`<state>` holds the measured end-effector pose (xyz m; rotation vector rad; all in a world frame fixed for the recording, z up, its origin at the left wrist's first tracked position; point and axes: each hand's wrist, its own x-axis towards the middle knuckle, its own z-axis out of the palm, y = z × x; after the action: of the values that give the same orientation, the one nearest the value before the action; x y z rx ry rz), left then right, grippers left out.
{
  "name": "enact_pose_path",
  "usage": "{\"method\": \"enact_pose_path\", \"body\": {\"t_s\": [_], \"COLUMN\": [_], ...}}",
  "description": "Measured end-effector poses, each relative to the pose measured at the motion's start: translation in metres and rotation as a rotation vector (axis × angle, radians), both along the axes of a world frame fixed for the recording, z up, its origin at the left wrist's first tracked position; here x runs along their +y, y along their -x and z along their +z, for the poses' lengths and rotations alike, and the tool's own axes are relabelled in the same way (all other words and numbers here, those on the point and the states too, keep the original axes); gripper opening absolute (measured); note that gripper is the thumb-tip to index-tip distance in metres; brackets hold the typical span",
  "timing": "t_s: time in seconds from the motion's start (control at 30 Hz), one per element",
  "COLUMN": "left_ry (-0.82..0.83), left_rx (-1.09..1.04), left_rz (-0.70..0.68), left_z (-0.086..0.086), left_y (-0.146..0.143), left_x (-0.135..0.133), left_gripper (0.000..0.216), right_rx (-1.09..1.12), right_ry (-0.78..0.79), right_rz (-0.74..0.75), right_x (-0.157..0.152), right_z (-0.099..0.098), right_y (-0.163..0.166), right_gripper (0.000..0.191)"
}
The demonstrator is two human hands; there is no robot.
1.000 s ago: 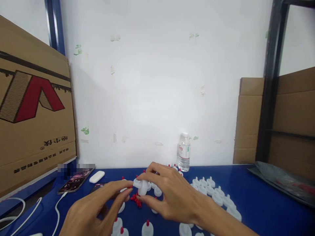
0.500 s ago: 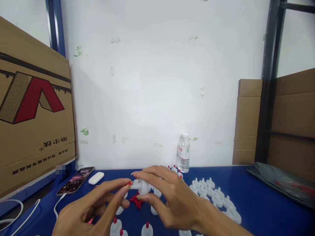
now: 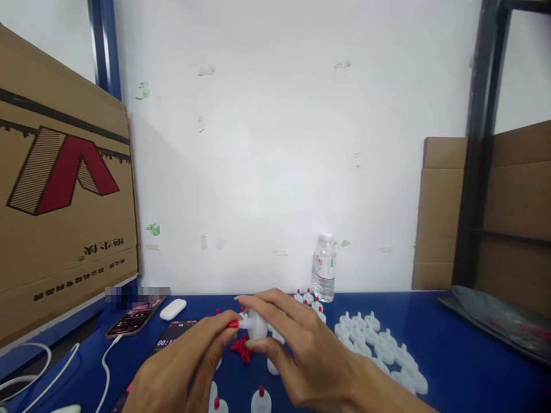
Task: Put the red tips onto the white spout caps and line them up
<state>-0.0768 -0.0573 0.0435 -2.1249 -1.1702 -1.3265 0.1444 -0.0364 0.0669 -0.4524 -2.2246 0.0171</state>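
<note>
White piece [image 3: 257, 326]: held just above the blue table [image 3: 451, 355], pinched between the right thumb and fingers, its thin stem pointing toward the left hand.
Red cap [image 3: 233, 324]: at the tip of that stem and touching it, gripped by the left fingertips.
Left hand [image 3: 185, 367]: thumb and forefinger closed on the red cap.
Right hand [image 3: 310, 355]: clamped around the white piece, so the two hands meet at the stem.
Change: a second ago the left fingers were lower and short of the stem. Half a second ago the cap had reached the tip, and now it sits against the stem's end. How far it is pushed on cannot be told.
Loose caps [image 3: 241, 349]: a small red pile on the table, directly under the hands.
Bare pieces [image 3: 374, 344]: white ones without caps, in rows to the right.
Capped pieces [image 3: 260, 397]: standing near the bottom edge.
Background: water bottle [image 3: 324, 275] by the wall, phone [image 3: 135, 317] to the left.
</note>
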Motion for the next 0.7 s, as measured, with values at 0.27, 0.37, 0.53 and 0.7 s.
{"method": "enact_pose_path", "body": {"t_s": [0.27,0.37,0.53,0.7], "left_ry": [-0.025,0.017,0.024,0.128], "left_rx": [0.171,0.173,0.262,0.228], "left_rz": [-0.137,-0.114,0.126,0.228], "left_z": [0.022,0.02,0.001,-0.006], "left_y": [-0.009,-0.009,-0.006,-0.004], "left_x": [-0.005,-0.002,0.007,0.006], "left_gripper": [0.032,0.033,0.031,0.032], "right_rx": [-0.04,-0.116,-0.202,-0.239], "right_ry": [-0.058,-0.041,0.016,0.187], "right_rz": [-0.001,-0.048,-0.268,-0.664], "right_x": [-0.003,-0.005,-0.002,0.04], "right_z": [-0.006,-0.004,0.006,0.009], "right_y": [0.006,0.008,0.007,-0.024], "right_gripper": [0.044,0.045,0.033,0.022]}}
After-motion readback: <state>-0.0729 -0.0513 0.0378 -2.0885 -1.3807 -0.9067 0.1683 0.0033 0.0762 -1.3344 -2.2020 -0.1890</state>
